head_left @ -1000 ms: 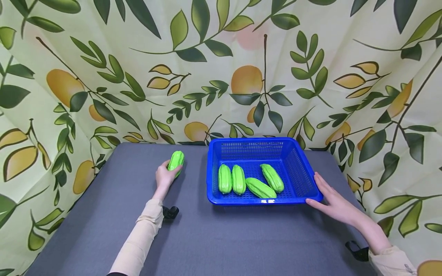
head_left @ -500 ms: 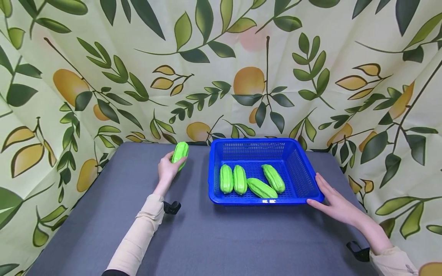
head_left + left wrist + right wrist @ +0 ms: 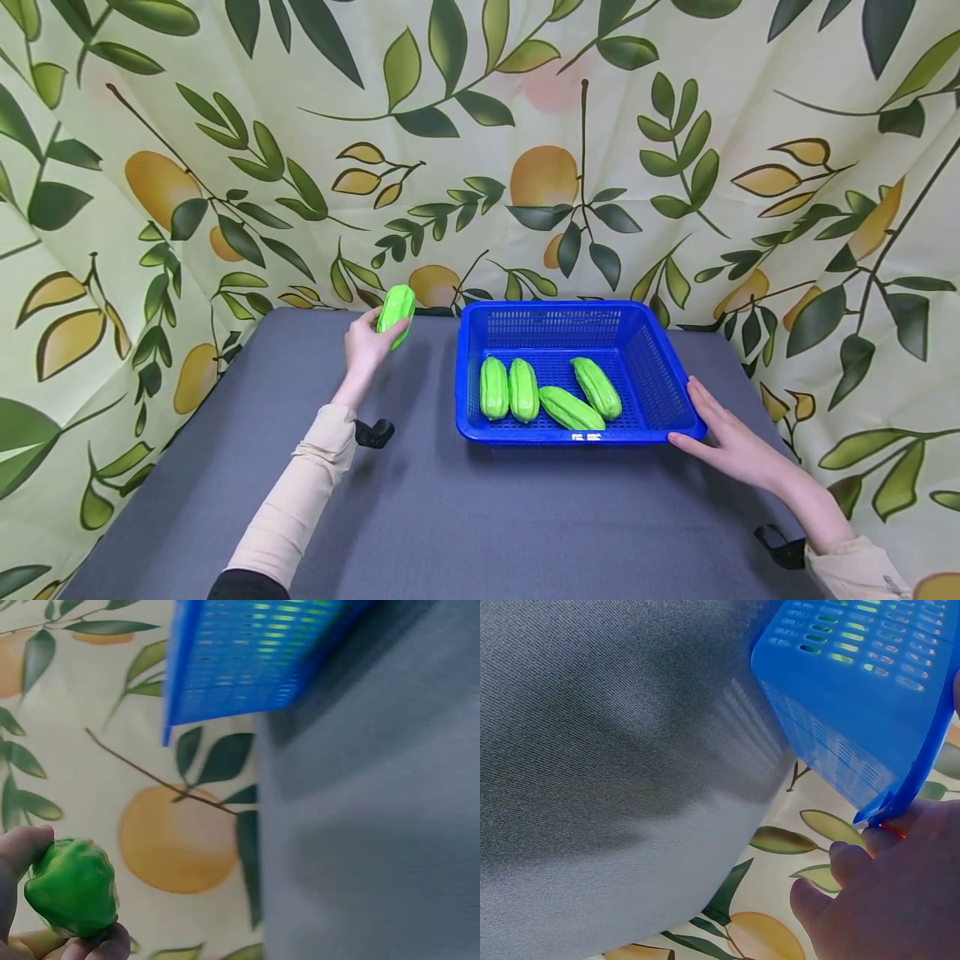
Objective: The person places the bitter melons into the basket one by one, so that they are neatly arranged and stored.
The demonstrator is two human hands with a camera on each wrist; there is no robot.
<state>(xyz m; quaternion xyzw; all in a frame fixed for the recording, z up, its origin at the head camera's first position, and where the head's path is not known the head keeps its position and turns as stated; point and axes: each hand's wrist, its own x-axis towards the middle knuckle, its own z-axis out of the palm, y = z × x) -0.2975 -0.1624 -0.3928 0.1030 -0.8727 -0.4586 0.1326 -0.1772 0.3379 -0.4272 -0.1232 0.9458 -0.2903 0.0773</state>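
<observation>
My left hand [image 3: 367, 340] grips a light green, ridged bitter melon [image 3: 397, 315], thumb on one side and fingers on the other, above the table left of the basket. In the left wrist view the same bitter melon [image 3: 73, 889] shows its blunt end between thumb and fingertips. A blue plastic basket [image 3: 555, 436] stands to the right. Several bitter melons lie in it: two upright side by side, one slanted bitter melon [image 3: 572, 408] and another slanted one [image 3: 597, 388]. My right hand [image 3: 723, 437] rests with spread fingers against the basket's front right corner.
A grey cloth covers the table [image 3: 480, 517]. Behind and at both sides hangs a curtain [image 3: 450, 217] printed with leaves and orange fruit. The basket's perforated wall [image 3: 855, 675] rises beside my right fingers.
My left hand has raised the bitter melon off the table and carried it slightly away and to the right. The right hand and basket keep their places.
</observation>
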